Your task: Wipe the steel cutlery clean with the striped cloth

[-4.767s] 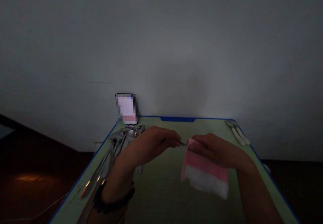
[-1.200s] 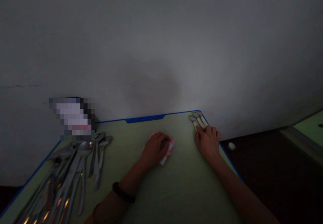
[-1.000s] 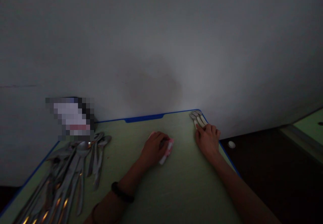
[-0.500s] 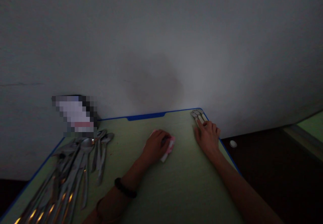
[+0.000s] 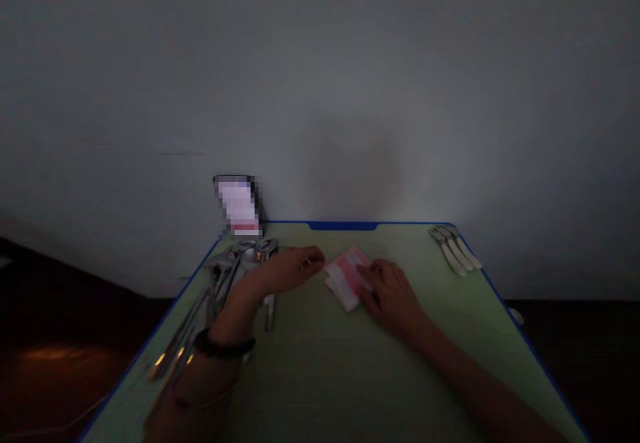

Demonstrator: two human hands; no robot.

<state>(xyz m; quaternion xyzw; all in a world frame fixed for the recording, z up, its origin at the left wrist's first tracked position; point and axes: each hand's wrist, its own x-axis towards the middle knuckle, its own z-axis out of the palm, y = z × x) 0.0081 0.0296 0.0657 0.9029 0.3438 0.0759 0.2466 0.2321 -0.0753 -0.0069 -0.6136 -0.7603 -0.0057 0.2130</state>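
Flagging a switch versus half a second ago: off the three forks point(image 5: 459, 252) with the right hand point(image 5: 393, 296), now onto the pink-and-white cloth point(image 5: 349, 276). Also off the cloth with the left hand point(image 5: 290, 271), from lying over it to just left of it. Reading the right hand as touching the cloth's right side with index finger and thumb; cannot tell whether pinching or merely resting. Reading the left hand as loosely curled, with fingertips right by the cloth's left corner; cannot tell whether touching, or whether holding anything small, too dark and blurred inside the fingers. Have the cloth lying folded and skewed, mid-table point(image 5: 300, 376) toward the far side, less covered than before. Find the forks side by side at the far right corner, tines toward the wall point(image 5: 320, 63), untouched by either hand. Taking that to mean: finished with arranging the forks for the moment, back to handling the cloth. Still seeing the cutlery pile point(image 5: 228, 276) on the left, partly behind the left forearm; cannot count pieces. Note the turned view: don't read the phone's point(image 5: 237, 204) shift as real motion.
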